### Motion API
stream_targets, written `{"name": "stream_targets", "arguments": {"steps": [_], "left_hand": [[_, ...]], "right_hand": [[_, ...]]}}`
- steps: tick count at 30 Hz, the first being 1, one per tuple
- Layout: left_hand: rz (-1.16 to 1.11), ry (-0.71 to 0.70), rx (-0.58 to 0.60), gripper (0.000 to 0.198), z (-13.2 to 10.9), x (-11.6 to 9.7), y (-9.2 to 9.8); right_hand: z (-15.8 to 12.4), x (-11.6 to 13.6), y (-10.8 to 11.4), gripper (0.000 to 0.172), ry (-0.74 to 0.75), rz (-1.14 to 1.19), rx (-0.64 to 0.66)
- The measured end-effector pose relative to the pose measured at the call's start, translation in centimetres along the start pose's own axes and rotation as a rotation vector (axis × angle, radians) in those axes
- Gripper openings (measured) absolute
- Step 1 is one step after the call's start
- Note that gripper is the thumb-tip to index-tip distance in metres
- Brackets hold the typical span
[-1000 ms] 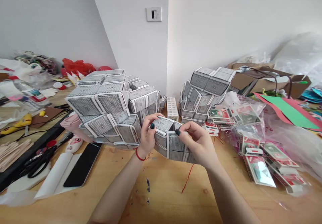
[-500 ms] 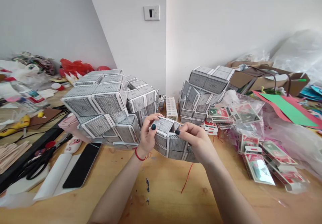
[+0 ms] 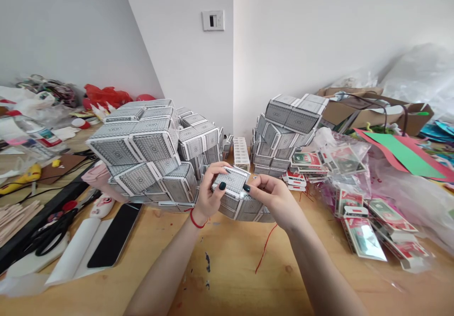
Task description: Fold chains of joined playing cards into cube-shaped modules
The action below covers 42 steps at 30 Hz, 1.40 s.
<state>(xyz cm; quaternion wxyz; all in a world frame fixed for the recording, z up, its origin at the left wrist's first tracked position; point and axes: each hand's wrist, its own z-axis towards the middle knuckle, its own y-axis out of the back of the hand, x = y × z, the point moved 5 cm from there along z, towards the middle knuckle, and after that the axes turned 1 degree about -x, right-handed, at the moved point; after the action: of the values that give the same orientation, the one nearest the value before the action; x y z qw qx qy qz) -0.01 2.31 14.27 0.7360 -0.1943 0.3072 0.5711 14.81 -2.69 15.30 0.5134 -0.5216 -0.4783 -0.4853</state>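
Observation:
Between my hands, low over the near-middle of the wooden table, is a playing-card box with grey patterned backs and white edges. It sits on a curved row of similar card boxes. My left hand grips the box from the left, thumb on its near face and fingers over the far side. My right hand pinches at the box's right edge, its thumb tip against the corner. What lies between the right fingertips is hidden. The row's right end passes behind my right hand.
Large stacks of card boxes stand at left and right. Card packs and plastic bags lie on the right. A phone, scissors and a bottle are on the left. Red thread lies in front.
The held box's top has turned toward me, and the gap at its right side has closed from view. My left thumb has slid down and right; my right hand has shifted slightly left.

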Motion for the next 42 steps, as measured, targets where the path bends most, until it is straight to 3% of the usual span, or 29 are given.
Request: {"name": "stream_targets", "arguments": {"steps": [4,7,9,11,16,29,35,42], "left_hand": [[0.001,0.029,-0.058,0.025,0.0,0.4,0.2],[-0.007,0.049,-0.132,0.023,0.0,0.7,0.5],[-0.011,0.072,-0.172,0.023,0.0,0.9,0.7],[-0.022,0.1,-0.204,0.022,0.0,1.0,1.0],[-0.02,0.074,-0.216,0.02,0.4,0.7,1.7],[-0.056,0.087,-0.14,0.02,0.5,0.7,1.3],[-0.025,0.065,-0.139,0.023,0.7,0.2,1.7],[0.008,0.056,-0.181,0.019,1.0,-0.1,2.0]], "right_hand": [[-0.2,0.3,-0.2,0.019,0.169,-0.143,-0.152],[-0.9,1.5,-0.2,0.012,0.457,-0.336,-0.34],[-1.5,2.3,-0.5,0.012,0.64,-0.463,-0.391],[-1.8,2.8,-0.8,0.01,0.743,-0.551,-0.352],[-2.1,3.1,-1.3,0.018,0.856,-0.689,-0.084],[-2.4,3.2,-1.3,0.02,0.775,-0.796,-0.008],[-2.1,3.3,-0.4,0.014,0.633,-0.767,-0.043],[-1.6,2.7,0.7,0.015,0.484,-0.548,-0.092]]}}
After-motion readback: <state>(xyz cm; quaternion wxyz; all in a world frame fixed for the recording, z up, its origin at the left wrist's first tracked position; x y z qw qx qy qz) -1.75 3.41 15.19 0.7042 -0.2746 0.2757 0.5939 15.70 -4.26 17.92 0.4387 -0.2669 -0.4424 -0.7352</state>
